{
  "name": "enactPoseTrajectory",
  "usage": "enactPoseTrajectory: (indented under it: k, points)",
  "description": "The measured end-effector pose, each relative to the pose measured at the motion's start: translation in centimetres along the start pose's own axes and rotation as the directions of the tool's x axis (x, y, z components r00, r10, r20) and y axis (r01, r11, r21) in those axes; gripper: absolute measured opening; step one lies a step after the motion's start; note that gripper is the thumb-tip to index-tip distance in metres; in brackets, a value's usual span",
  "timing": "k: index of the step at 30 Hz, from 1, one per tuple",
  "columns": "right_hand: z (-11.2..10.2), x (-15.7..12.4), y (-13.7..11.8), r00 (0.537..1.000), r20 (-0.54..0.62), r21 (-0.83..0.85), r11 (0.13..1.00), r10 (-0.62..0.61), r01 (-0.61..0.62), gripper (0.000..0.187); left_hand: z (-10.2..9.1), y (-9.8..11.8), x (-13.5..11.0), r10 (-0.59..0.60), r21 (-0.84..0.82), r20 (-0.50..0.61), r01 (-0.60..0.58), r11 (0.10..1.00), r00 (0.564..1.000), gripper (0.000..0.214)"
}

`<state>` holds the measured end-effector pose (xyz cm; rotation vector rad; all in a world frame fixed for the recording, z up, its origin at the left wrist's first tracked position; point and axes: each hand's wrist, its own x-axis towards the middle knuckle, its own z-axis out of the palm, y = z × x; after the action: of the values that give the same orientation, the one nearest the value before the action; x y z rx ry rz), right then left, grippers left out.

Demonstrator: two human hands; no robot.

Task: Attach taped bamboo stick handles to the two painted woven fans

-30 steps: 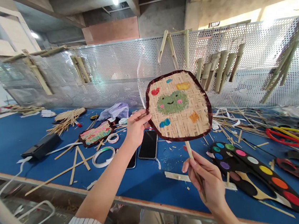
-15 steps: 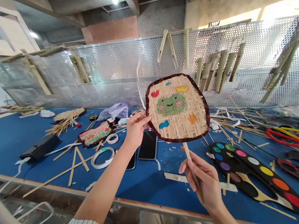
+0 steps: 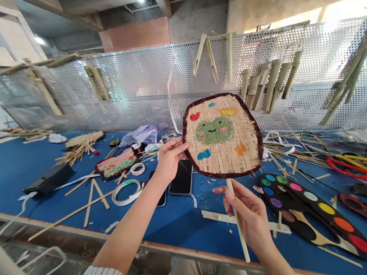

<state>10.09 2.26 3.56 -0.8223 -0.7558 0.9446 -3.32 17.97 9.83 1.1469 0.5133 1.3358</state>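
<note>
A woven bamboo hand fan (image 3: pixel 222 161) with a dark brown edging is held up over the table, its painted face toward me. It bears a smiling green frog face (image 3: pixel 214 130) and red, blue, yellow and orange patches. My left hand (image 3: pixel 170 159) pinches the fan's left edge between thumb and fingers. Below the fan, my right hand (image 3: pixel 250 211) grips the thin wooden handle (image 3: pixel 240 232) with thumb and fingers; the handle's lower end sticks out under the hand. Behind my left forearm lie two dark phones (image 3: pixel 181 179), one partly hidden.
A paint palette (image 3: pixel 310 207) lies at right beside red and yellow rings (image 3: pixel 359 167). Tape rolls (image 3: pixel 126 192), a second painted woven piece (image 3: pixel 116 163) and a black box (image 3: pixel 48 179) are at left. Bamboo strips litter the blue table (image 3: pixel 2 175). A perforated metal screen (image 3: pixel 130 81) stands behind.
The fan has moved slightly right and down, with both hands still on it. My right hand's fingers have shifted on the handle, and more of its lower end shows.
</note>
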Motion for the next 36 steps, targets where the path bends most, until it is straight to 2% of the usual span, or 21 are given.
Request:
enactPoseTrajectory:
  k: [5, 12, 18, 22, 29, 32, 36]
  points:
    - [0.0, 0.8, -0.4, 0.998, -0.065, 0.041, 0.999, 0.004, -0.001, 0.026, 0.1, -0.1, -0.3, -0.009, 0.010, 0.015, 0.009, 1.000, 1.000, 0.025]
    - [1.2, 1.2, -1.0, 0.986, -0.162, 0.090, 0.995, 0.048, -0.033, 0.019, 0.2, -0.3, -0.8, -0.024, 0.006, 0.017, 0.024, 1.000, 1.000, 0.027]
    - [1.5, 1.3, -0.6, 0.958, -0.282, 0.055, 0.998, 0.048, -0.033, 0.019, 0.1, -0.3, -0.9, -0.040, -0.024, 0.013, 0.041, 0.999, 0.999, 0.027]
    - [1.3, 1.4, -0.2, 0.945, -0.324, 0.030, 0.999, 0.038, -0.029, 0.017, -0.1, -0.4, -1.0, -0.062, -0.062, 0.034, 0.064, 0.996, 0.997, 0.028]
    - [1.1, 1.1, 0.2, 0.940, -0.340, 0.055, 0.998, 0.044, -0.027, 0.023, -0.7, -1.6, -0.4, -0.192, -0.173, 0.088, 0.205, 0.963, 0.977, 0.020]
    - [1.3, 0.8, 0.3, 0.950, -0.302, 0.066, 0.996, 0.080, -0.063, 0.023, -0.1, -2.1, -0.2, -0.278, -0.188, 0.130, 0.299, 0.936, 0.952, 0.021]
    - [1.4, 0.6, 0.3, 0.963, -0.223, 0.070, 0.988, 0.150, -0.137, 0.019, 1.1, -1.9, -0.5, -0.360, -0.179, 0.213, 0.398, 0.900, 0.908, 0.035]
